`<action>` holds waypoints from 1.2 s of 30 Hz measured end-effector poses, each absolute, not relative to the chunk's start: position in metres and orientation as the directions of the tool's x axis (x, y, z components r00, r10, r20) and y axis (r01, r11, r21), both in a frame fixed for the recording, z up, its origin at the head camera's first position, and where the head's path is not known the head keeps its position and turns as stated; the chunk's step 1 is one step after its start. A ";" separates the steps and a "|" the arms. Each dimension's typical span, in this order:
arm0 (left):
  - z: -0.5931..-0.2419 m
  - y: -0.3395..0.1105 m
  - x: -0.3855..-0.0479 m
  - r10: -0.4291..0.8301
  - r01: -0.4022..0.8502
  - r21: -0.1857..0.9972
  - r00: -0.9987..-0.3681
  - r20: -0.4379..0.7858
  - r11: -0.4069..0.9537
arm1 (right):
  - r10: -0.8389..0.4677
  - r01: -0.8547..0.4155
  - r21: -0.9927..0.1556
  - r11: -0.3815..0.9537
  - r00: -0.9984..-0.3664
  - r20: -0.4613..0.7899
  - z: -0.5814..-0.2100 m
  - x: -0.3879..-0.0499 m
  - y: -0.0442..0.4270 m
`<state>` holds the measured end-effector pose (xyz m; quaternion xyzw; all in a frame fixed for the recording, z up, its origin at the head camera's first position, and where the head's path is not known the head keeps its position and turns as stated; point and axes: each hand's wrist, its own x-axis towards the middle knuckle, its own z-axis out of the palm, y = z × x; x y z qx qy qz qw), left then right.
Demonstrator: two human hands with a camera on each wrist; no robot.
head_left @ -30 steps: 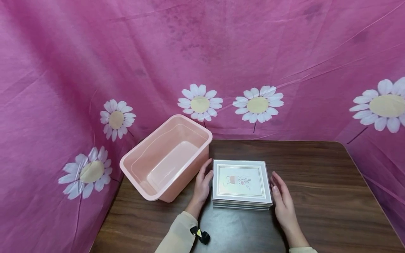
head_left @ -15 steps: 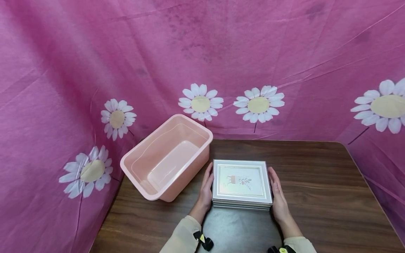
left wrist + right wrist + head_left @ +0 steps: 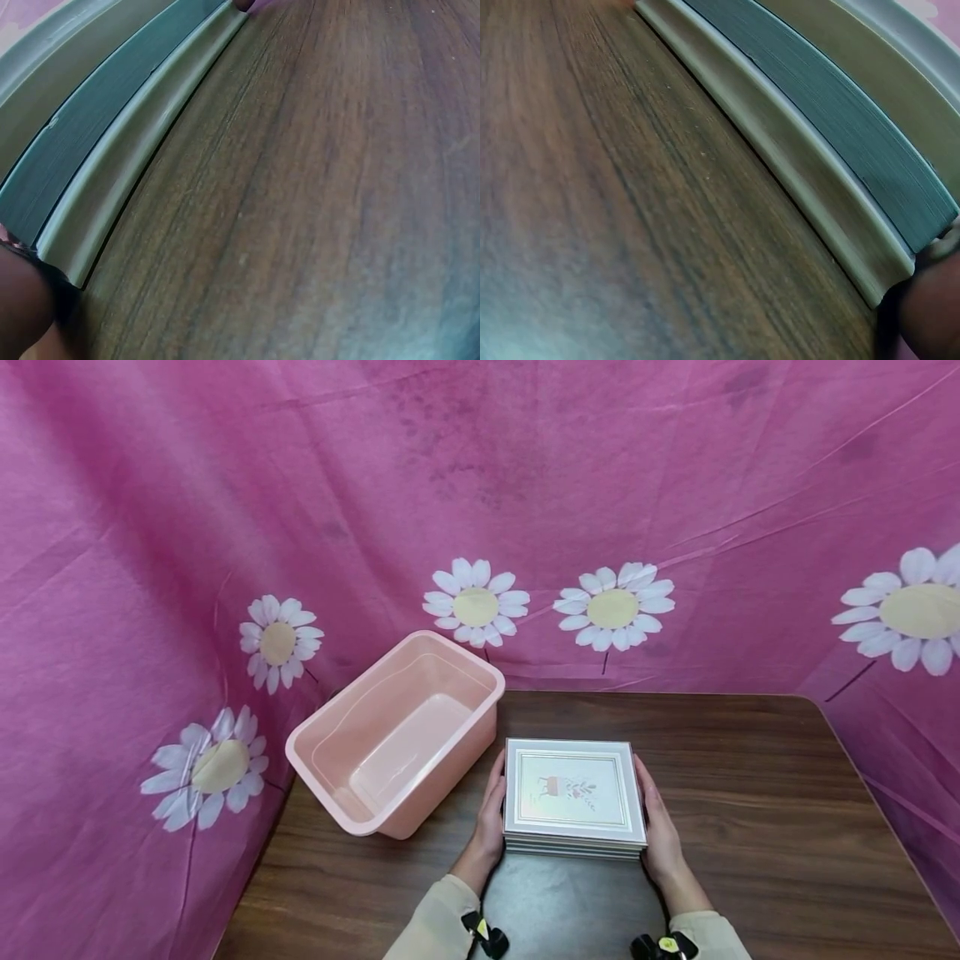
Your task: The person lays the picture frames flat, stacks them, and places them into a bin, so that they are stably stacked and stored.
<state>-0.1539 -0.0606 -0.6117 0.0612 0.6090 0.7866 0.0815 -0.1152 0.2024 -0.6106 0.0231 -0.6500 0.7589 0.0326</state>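
Note:
A stack of several picture frames (image 3: 573,793) lies flat on the dark wood table. Its top frame has a pale border and a printed plant design. My left hand (image 3: 491,818) rests along the stack's left side, and my right hand (image 3: 662,839) touches its right side. In the head view the fingers on both sides look straight, and their inner faces are partly hidden by the stack. Close up, the left wrist view shows the stacked frame edges (image 3: 97,135) just over the wood. Matching frame edges (image 3: 832,127) appear in the right wrist view.
A pink plastic basin (image 3: 390,822) stands to the left of the stack, angled, with nothing in it. Pink cloth (image 3: 525,485) printed with large daisies hangs behind and along both sides of the table (image 3: 787,827).
My right hand has moved left from beside the stack to touch it. My left hand has shifted slightly against the other side. The stack and basin have not visibly moved.

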 end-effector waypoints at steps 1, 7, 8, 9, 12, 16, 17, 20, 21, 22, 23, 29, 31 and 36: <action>-0.612 -0.060 -0.153 0.206 -0.061 0.966 -0.978 -0.008 -0.251 | 0.017 -0.089 -0.983 -0.163 -0.996 0.088 -0.611 -0.115 0.203; -0.611 -0.058 -0.151 0.167 -0.099 0.963 -0.984 -0.057 -0.252 | -0.005 -0.123 -0.956 -0.267 -0.992 0.129 -0.614 -0.115 0.202; -0.611 -0.057 -0.151 0.160 -0.099 0.961 -0.985 -0.059 -0.258 | -0.003 -0.126 -0.952 -0.278 -0.991 0.132 -0.615 -0.116 0.201; -0.611 -0.057 -0.150 0.153 -0.099 0.959 -0.986 -0.060 -0.264 | 0.000 -0.127 -0.949 -0.289 -0.991 0.133 -0.615 -0.116 0.201; -0.612 -0.056 -0.148 0.141 -0.090 0.955 -0.989 -0.052 -0.282 | 0.025 -0.131 -0.944 -0.304 -0.991 0.130 -0.616 -0.116 0.200; -0.612 -0.055 -0.146 0.121 -0.073 0.953 -0.992 -0.039 -0.295 | 0.058 -0.137 -0.941 -0.308 -0.990 0.125 -0.615 -0.114 0.199; -0.613 -0.054 -0.146 0.113 -0.069 0.953 -0.993 -0.037 -0.296 | 0.062 -0.139 -0.941 -0.308 -0.990 0.127 -0.614 -0.114 0.199; -0.612 -0.054 -0.145 0.090 -0.067 0.953 -0.995 -0.042 -0.294 | 0.070 -0.152 -0.936 -0.319 -0.988 0.136 -0.611 -0.113 0.197; -0.612 -0.054 -0.145 0.084 -0.067 0.954 -0.995 -0.045 -0.291 | 0.073 -0.159 -0.934 -0.321 -0.987 0.143 -0.610 -0.113 0.197; -0.611 -0.054 -0.145 0.080 -0.071 0.954 -0.996 -0.049 -0.290 | 0.079 -0.167 -0.931 -0.324 -0.986 0.149 -0.609 -0.113 0.196; -0.610 -0.054 -0.145 0.077 -0.072 0.955 -0.996 -0.052 -0.289 | 0.086 -0.174 -0.929 -0.326 -0.984 0.154 -0.608 -0.113 0.196; -0.601 -0.053 -0.144 0.073 -0.066 0.959 -0.996 -0.048 -0.276 | 0.101 -0.185 -0.921 -0.343 -0.982 0.160 -0.602 -0.110 0.195; -0.597 -0.053 -0.144 0.072 -0.062 0.963 -0.996 -0.044 -0.264 | 0.108 -0.182 -0.921 -0.343 -0.982 0.154 -0.600 -0.109 0.195; -0.590 -0.053 -0.145 0.066 -0.043 0.973 -0.997 -0.028 -0.226 | 0.122 -0.189 -0.923 -0.335 -0.980 0.156 -0.593 -0.107 0.195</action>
